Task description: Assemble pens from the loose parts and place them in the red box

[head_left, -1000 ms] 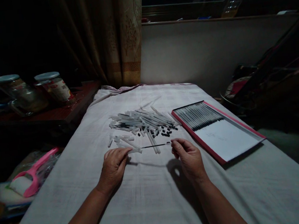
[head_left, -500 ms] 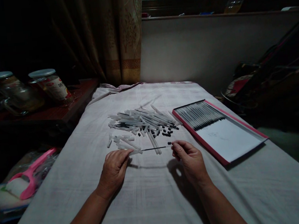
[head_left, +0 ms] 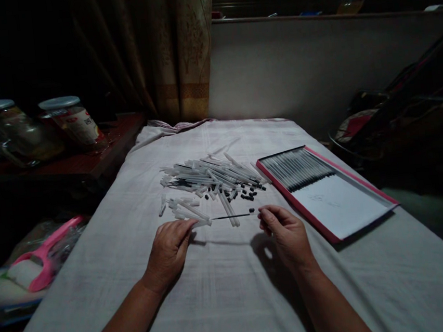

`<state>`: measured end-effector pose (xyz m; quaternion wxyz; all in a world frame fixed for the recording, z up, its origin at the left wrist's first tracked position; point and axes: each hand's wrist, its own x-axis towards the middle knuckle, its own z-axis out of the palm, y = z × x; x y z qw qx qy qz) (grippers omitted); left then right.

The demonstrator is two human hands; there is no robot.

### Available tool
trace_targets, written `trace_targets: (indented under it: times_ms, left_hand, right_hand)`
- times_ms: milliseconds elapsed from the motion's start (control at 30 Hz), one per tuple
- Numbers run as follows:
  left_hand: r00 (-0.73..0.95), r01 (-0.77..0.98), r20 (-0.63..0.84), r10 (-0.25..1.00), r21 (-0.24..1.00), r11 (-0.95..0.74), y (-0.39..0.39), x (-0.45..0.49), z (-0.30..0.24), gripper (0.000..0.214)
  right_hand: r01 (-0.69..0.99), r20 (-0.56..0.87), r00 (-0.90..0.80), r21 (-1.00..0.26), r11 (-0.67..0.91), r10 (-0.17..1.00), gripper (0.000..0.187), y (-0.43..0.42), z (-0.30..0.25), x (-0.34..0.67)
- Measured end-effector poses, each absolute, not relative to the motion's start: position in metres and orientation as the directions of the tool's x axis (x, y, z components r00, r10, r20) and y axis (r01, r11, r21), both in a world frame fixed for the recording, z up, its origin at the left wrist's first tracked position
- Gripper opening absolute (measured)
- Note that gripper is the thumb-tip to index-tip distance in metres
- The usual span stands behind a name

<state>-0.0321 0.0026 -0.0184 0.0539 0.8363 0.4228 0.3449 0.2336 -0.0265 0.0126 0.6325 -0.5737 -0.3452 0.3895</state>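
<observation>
Thin pen refill (head_left: 231, 216) held left of the box (head_left: 308, 212), long axis crosswise and nearly level. Dark stretch points away from the box, toward the left hand (head_left: 170, 249); clear end toward the box, at the right hand (head_left: 286, 233). Left hand: thumb and fingers closed on a clear tube (head_left: 203, 223), in line with the refill; whether the refill's end sits inside, too small to tell. Right hand: narrow fingertip pinch on the clear end.

Single black cap (head_left: 252, 210) just beyond the refill, left of the box. Heap of clear pen parts (head_left: 210, 172) also left of the box, its near end close to the red rim. Inside the box: row of pens (head_left: 297, 169) at the far end, black ends nearest the person.
</observation>
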Motion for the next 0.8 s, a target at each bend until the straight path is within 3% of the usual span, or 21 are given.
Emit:
trace_targets:
  times_ms: [200, 333, 467, 567, 700, 800]
  left_hand:
    - [0.430, 0.678, 0.530, 0.731, 0.346, -0.649, 0.003, -0.033, -0.018, 0.027]
    - [0.486, 0.676, 0.521, 0.702, 0.285, -0.680, 0.000, -0.028, -0.014, 0.026]
    - [0.543, 0.637, 0.501, 0.674, 0.277, -0.719, -0.009, -0.015, -0.008, 0.026]
    - [0.538, 0.602, 0.523, 0.661, 0.310, -0.736, -0.014, -0.007, -0.008, 0.025]
    - [0.484, 0.619, 0.544, 0.686, 0.342, -0.707, -0.015, -0.005, -0.009, 0.022]
    - [0.447, 0.635, 0.545, 0.710, 0.365, -0.680, -0.014, -0.007, -0.010, 0.019]
  right_hand:
    - [-0.063, 0.007, 0.433, -0.997, 0.038, 0.901, 0.031, -0.026, 0.013, 0.233]
    - [0.048, 0.059, 0.371, -0.998, 0.044, 0.927, 0.025, -0.028, 0.007, 0.223]
    - [0.273, 0.268, 0.102, -0.933, 0.232, 0.958, 0.022, -0.034, 0.002, 0.205]
    - [0.433, 0.383, -0.073, -0.820, 0.375, 0.921, 0.037, -0.033, -0.002, 0.206]
    - [0.725, 0.469, 0.140, -0.648, 0.232, 0.872, 0.034, -0.019, -0.011, 0.233]
    - [0.882, 0.426, 0.178, -0.469, 0.048, 0.887, 0.027, -0.010, -0.018, 0.248]
